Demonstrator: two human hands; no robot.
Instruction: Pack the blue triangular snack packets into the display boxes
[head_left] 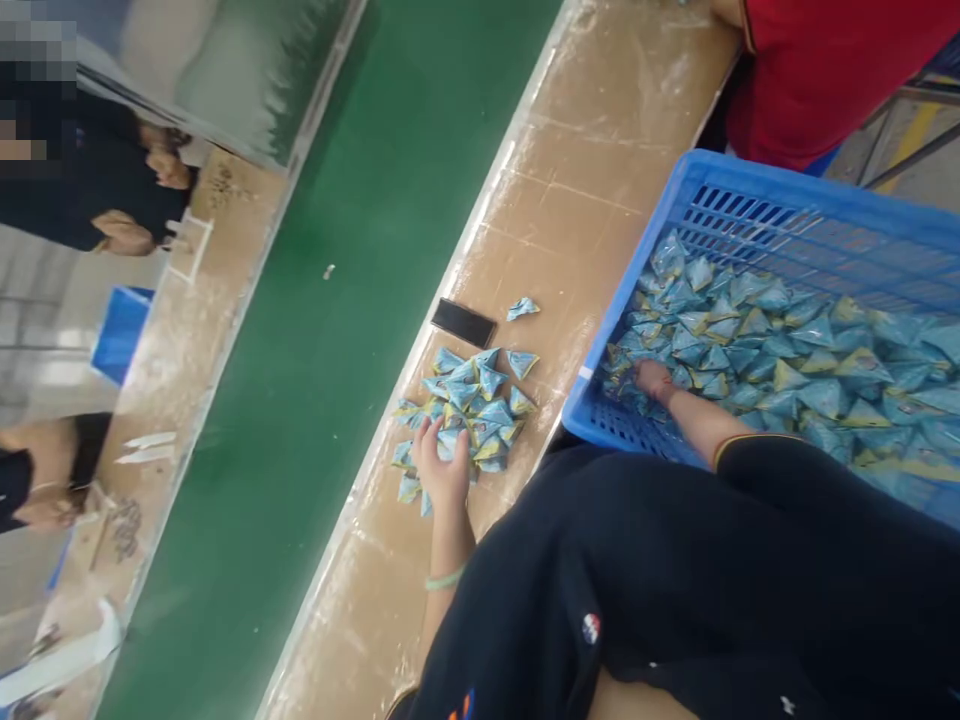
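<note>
A pile of small blue and yellow triangular packets (469,410) lies on the brown worktop (570,200) beside a green conveyor belt (322,330). My left hand (441,468) rests on the near edge of this pile, fingers curled over some packets. My right hand (654,380) reaches into a blue plastic crate (750,190) full of the same packets (787,360), fingers buried among them at the crate's near left corner. Whether either hand grips a packet is hidden.
A black phone (463,322) lies on the worktop beyond the pile, with one loose packet (522,308) near it. A person in red (817,70) stands past the crate. Other people's arms (127,235) are across the belt at the left.
</note>
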